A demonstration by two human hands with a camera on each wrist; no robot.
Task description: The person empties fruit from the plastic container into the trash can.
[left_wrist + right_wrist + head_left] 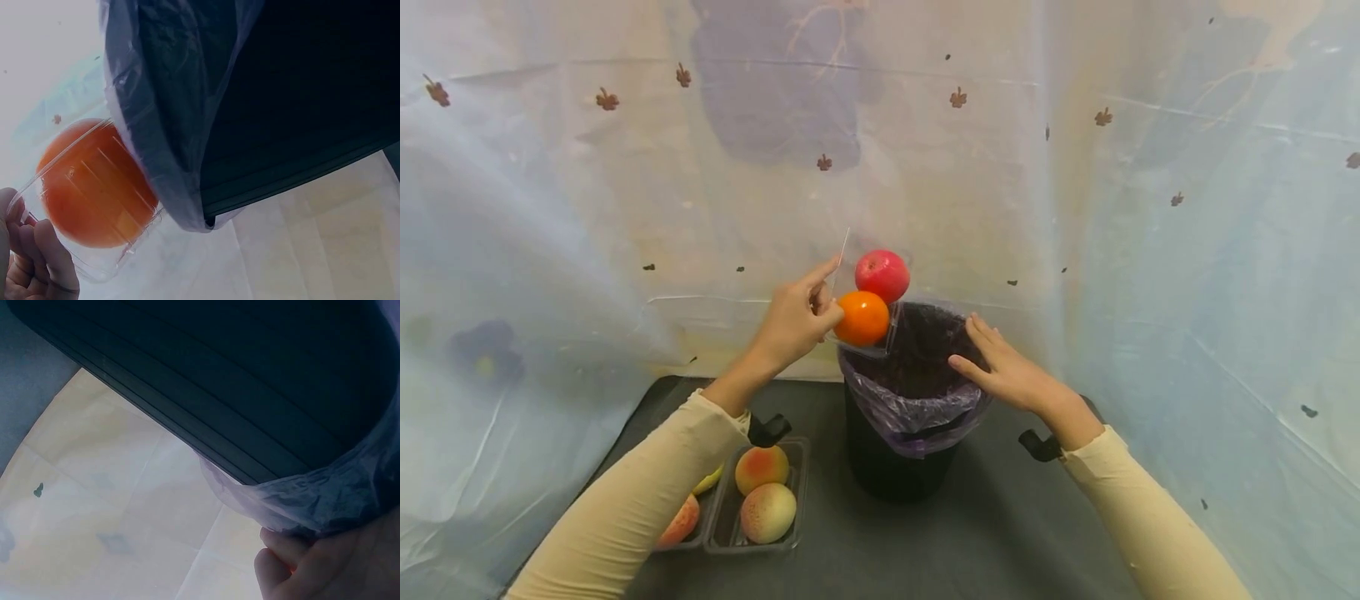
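My left hand (pixel 797 321) grips the edge of a clear plastic tray (pixel 94 269), which is tilted at the left rim of a black trash bin (pixel 895 467). Inside the tray are a glossy orange fruit (pixel 862 318) and a red apple (pixel 882 276) behind it. Through the clear plastic, the orange fruit's round side shows in the left wrist view. A thin purplish bag (pixel 917 421) lines the bin and folds over its rim. On the opposite side, my right hand (pixel 1011 371) rests at the bin's right rim, fingers extended over the bag.
Left of the bin, a clear tray (pixel 797 492) holds two peaches (pixel 767 512). Beside it, partly hidden by my left sleeve, lie another peach (pixel 681 521) and something yellow (pixel 707 481). Patterned plastic sheeting (pixel 925 167) hangs behind the dark table (pixel 1000 533).
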